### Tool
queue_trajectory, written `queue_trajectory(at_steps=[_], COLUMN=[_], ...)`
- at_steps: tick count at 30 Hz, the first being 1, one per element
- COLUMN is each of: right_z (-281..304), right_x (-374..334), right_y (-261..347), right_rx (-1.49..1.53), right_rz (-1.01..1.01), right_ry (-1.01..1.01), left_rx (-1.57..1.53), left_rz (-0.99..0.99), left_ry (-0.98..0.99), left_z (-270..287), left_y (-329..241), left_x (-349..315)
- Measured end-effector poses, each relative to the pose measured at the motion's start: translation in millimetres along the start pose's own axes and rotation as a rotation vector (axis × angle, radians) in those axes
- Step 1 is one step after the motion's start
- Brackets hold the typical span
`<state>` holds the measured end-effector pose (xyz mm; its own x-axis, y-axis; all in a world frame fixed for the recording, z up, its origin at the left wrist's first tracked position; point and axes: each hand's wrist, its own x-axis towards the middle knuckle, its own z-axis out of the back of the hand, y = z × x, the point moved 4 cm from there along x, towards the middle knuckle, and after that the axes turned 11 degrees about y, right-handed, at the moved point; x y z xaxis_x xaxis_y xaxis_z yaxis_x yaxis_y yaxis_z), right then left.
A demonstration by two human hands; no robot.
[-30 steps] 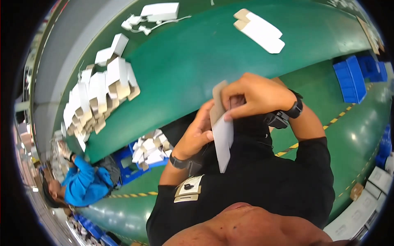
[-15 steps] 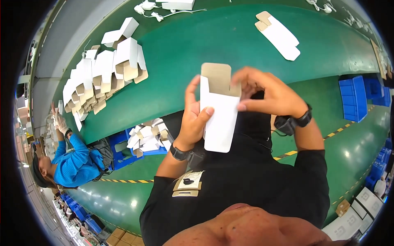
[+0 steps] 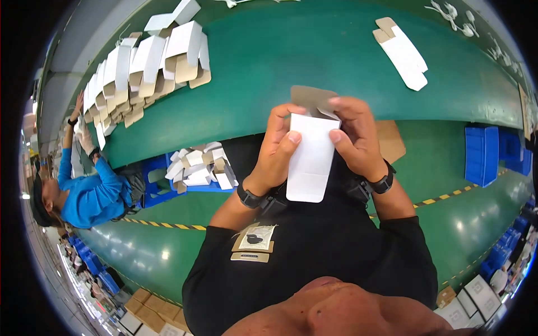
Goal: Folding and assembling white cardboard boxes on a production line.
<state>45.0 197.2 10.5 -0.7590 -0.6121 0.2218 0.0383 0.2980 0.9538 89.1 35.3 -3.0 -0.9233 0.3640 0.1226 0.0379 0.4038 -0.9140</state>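
Observation:
Between my hands is a small white cardboard box (image 3: 312, 159), brown on its inner side, held in front of my chest. Its far end shows a raised brown flap (image 3: 311, 96). My left hand (image 3: 278, 143) grips the left edge, thumb on the white face. My right hand (image 3: 356, 131) closes on the right edge, its thumb on the face and its fingers at the folds by the flap. Beyond, on the green table, lies a flattened white carton (image 3: 401, 55) with brown end flaps.
Several opened white boxes (image 3: 147, 61) stand stacked at the table's left. A blue crate (image 3: 152, 185) below holds white cartons (image 3: 197, 167). At left a person in a blue top (image 3: 92, 193) works. Blue bins (image 3: 482, 155) stand right; white cables (image 3: 457, 19) lie at the far right.
My right hand has come in onto the box's right edge, and both hands now hold it. The box's side panels have folded inward near the flap. The view has shifted slightly.

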Motion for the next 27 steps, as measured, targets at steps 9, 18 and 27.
queue_trajectory(at_steps=[9,18,27], right_z=[6.0,-0.3,6.8], right_x=[17.6,9.4,10.8], right_y=[16.9,19.8,15.3], right_rx=[-0.315,-0.149,-0.093], right_rz=[0.119,-0.043,-0.093], right_ry=[0.082,-0.049,0.022], left_rx=[0.135,0.431,0.405], left_rz=[-0.146,-0.287,-0.178], left_ry=[0.027,0.175,0.112], left_z=[1.6,3.6,11.7], left_y=[-3.3,-3.2,5.4], left_x=[-2.8,-7.6,-9.7])
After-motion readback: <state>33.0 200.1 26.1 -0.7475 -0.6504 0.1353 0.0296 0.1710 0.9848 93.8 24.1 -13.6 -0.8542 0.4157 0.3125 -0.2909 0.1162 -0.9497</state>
